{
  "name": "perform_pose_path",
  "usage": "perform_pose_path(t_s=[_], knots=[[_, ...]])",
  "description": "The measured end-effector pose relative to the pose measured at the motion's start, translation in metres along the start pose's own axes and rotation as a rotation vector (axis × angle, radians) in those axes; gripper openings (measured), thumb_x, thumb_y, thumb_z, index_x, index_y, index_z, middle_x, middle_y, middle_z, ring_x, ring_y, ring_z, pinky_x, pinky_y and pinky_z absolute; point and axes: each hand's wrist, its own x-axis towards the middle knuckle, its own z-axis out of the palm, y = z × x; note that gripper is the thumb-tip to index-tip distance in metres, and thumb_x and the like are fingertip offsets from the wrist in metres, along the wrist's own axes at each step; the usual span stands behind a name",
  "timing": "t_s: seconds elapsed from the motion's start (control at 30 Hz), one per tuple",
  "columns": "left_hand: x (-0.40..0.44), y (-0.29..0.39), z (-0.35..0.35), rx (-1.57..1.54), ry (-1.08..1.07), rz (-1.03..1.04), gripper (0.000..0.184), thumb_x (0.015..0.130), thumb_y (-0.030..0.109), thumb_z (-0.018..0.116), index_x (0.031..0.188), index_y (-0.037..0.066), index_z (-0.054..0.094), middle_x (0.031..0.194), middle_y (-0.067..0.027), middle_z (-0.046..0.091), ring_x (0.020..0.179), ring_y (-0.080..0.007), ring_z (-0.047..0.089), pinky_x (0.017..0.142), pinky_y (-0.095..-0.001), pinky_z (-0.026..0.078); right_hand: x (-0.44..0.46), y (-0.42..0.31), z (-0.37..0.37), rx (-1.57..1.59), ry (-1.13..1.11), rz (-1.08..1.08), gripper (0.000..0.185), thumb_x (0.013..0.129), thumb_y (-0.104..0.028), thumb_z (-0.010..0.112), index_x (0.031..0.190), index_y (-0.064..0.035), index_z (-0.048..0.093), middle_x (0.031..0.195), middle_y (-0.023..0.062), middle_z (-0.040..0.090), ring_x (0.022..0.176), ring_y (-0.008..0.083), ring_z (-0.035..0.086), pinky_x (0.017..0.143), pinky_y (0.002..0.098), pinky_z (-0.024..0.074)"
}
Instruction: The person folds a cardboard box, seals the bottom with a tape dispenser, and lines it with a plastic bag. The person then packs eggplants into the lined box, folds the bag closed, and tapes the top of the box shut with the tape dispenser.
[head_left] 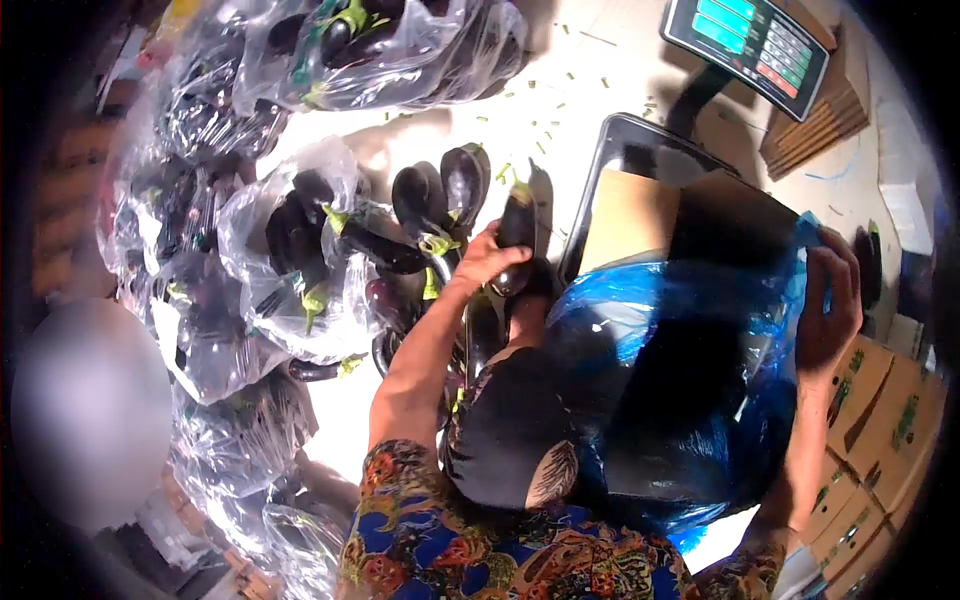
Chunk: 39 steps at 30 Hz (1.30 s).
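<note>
My left hand (487, 258) is closed around a dark purple eggplant (517, 225), its stem end pointing away from me. Right of it stands a cardboard box (630, 218) lined with a blue plastic bag (612, 300); deep shadow hides much of the inside. At the box's right edge, the curled fingers of my right hand (832, 305) grip the bag near its upper corner. Loose eggplants (380, 246) lie left of my left hand, some on an opened clear plastic bag (345, 165).
A scale's display panel (748, 48) rises beyond the box, above its black platform (605, 150). Filled clear bags (420, 75) crowd the far and left sides. Flattened cardboard (825, 105) leans at far right, printed cartons (880, 400) nearer. Green stem bits are scattered on the floor.
</note>
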Motion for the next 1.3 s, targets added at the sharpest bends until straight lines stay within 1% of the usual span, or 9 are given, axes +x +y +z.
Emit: perform_pose_path(t_s=[0.2,0.4,0.53,0.7,0.83,0.87,1.0,1.2,1.3], knots=[[-0.052,0.093,-0.005,-1.106,-0.331,0.093,0.076,0.076,0.038,0.077,0.137,0.004,0.045,0.129,-0.0188,0.056,0.119,-0.0340,0.055,0.104,-0.0489,0.042,0.001,0.010,-0.005,0.294,0.002,0.279,0.011,0.094,-0.005,0.055,0.102,-0.0026,0.064,0.099,0.0066,0.065,0.090,0.0130,0.059,0.082,0.0267,0.0468],[-0.088,0.167,0.013,-0.896,-0.193,0.230,0.078,0.069,0.030,0.080,0.134,0.003,0.045,0.123,-0.0191,0.060,0.114,-0.0370,0.057,0.102,-0.0506,0.044,0.003,-0.009,-0.016,0.446,-0.072,0.243,0.030,0.082,0.005,0.063,0.110,-0.0065,0.063,0.108,0.0089,0.066,0.103,0.0217,0.061,0.089,0.0329,0.0487],[-0.126,0.230,0.039,-0.778,-0.355,0.478,0.075,0.067,0.025,0.081,0.129,-0.001,0.046,0.118,-0.0190,0.058,0.116,-0.0379,0.055,0.103,-0.0496,0.044,-0.003,0.024,-0.009,0.026,-0.048,-0.090,0.023,0.082,0.000,0.062,0.103,-0.0079,0.061,0.100,0.0097,0.062,0.089,0.0309,0.063,0.077,0.0388,0.0540],[-0.151,0.275,0.092,-0.298,-0.645,0.823,0.062,0.074,0.036,0.078,0.119,-0.001,0.055,0.119,-0.0195,0.058,0.121,-0.0320,0.053,0.114,-0.0557,0.023,0.026,0.028,-0.013,0.087,0.175,-0.085,0.009,0.088,-0.013,0.060,0.084,-0.0048,0.058,0.083,0.0141,0.061,0.069,0.0307,0.063,0.061,0.0393,0.0535],[-0.162,0.304,0.129,0.254,-1.128,0.699,0.068,0.094,0.057,0.035,0.121,-0.004,0.052,0.133,-0.0249,0.049,0.132,-0.0454,0.035,0.111,-0.0586,0.021,0.048,0.028,-0.008,0.142,0.236,-0.107,0.012,0.089,-0.015,0.059,0.081,-0.0061,0.058,0.073,0.0146,0.060,0.062,0.0306,0.062,0.057,0.0384,0.0521],[-0.165,0.310,0.143,0.446,-1.191,0.726,0.046,0.088,0.025,0.058,0.126,0.001,0.050,0.135,-0.0139,0.049,0.136,-0.0367,0.034,0.111,-0.0509,0.026,0.050,0.023,-0.006,0.130,0.201,-0.084,0.014,0.090,-0.015,0.057,0.079,-0.0060,0.057,0.069,0.0142,0.059,0.061,0.0300,0.062,0.055,0.0385,0.0509],[-0.157,0.281,0.186,1.106,-1.081,1.002,0.065,0.063,-0.005,0.063,0.126,0.007,0.051,0.134,-0.0106,0.049,0.133,-0.0335,0.038,0.111,-0.0492,0.027,0.044,0.007,-0.006,0.354,0.196,-0.086,0.012,0.088,-0.013,0.059,0.088,-0.0009,0.060,0.079,0.0174,0.063,0.071,0.0310,0.064,0.065,0.0364,0.0505],[-0.063,0.186,0.184,1.692,-0.647,1.086,0.043,0.089,0.018,0.046,0.132,0.012,0.050,0.146,-0.0085,0.038,0.139,-0.0308,0.027,0.109,-0.0561,0.026,0.035,0.021,0.000,0.335,0.272,0.124,0.014,0.089,-0.015,0.058,0.091,-0.0019,0.061,0.078,0.0164,0.065,0.078,0.0313,0.067,0.069,0.0359,0.0509],[-0.057,0.204,0.192,1.836,-0.755,0.921,0.045,0.088,0.018,0.050,0.133,0.014,0.051,0.150,-0.0096,0.032,0.142,-0.0315,0.021,0.105,-0.0590,0.029,0.034,0.021,-0.002,0.369,0.304,0.135,0.013,0.087,-0.015,0.056,0.085,-0.0036,0.061,0.080,0.0186,0.064,0.076,0.0367,0.065,0.064,0.0407,0.0506]])
